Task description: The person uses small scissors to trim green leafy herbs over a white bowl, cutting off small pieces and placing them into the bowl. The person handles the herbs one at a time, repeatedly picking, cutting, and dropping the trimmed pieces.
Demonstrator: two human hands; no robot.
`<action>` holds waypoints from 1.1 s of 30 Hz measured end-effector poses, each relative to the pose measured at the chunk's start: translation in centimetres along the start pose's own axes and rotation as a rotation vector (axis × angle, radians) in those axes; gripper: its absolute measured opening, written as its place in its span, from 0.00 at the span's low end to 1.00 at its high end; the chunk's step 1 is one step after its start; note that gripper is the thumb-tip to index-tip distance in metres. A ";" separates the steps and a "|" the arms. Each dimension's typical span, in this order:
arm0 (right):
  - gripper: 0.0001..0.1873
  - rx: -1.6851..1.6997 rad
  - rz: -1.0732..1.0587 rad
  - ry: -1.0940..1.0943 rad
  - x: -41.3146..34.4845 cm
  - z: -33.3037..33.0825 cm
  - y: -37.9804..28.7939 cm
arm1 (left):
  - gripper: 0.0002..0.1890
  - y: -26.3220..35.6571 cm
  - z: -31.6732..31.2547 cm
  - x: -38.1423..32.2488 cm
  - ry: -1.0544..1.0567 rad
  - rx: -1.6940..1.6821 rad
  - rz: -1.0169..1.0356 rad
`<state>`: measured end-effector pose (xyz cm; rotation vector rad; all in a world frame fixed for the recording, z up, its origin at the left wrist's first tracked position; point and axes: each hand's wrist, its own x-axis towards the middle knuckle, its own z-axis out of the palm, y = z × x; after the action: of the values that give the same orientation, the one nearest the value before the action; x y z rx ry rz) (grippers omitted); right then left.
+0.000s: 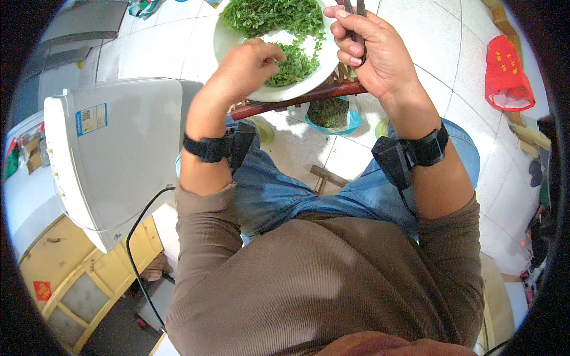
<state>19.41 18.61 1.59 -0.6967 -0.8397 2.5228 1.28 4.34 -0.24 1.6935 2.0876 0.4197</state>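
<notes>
My right hand [378, 53] grips a dark two-armed hand tool [361, 31], whose two tips point away from me; its top is cut off by the frame's edge. The hand is beside the right rim of a pale round basin [218, 44]. Small-leaved green sprigs [276, 15] are heaped at the basin's far side, with a smaller heap of leaves [294, 64] at its near side. Over the basin's near left rim is my left hand [247, 66], blurred and with curled fingers, close to the smaller heap. Whether it pinches anything is not visible.
Beneath the basin runs a reddish-brown wooden frame [307, 95]. A plastic bag [329, 115] of dark green plants lies on the tiled floor between my feet. At left stands a white appliance [129, 133] with a black cable [129, 249]. A red bag [507, 71] lies at right.
</notes>
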 end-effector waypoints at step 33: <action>0.11 -0.699 -0.176 -0.147 1.7 0.2 5.8 | 0.09 -1.4 0.6 -1.6 0.090 -1.246 -0.138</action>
<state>16.78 15.07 -2.56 -0.5970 -1.7859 2.1188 0.69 2.44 -1.20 0.7626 1.3704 1.3811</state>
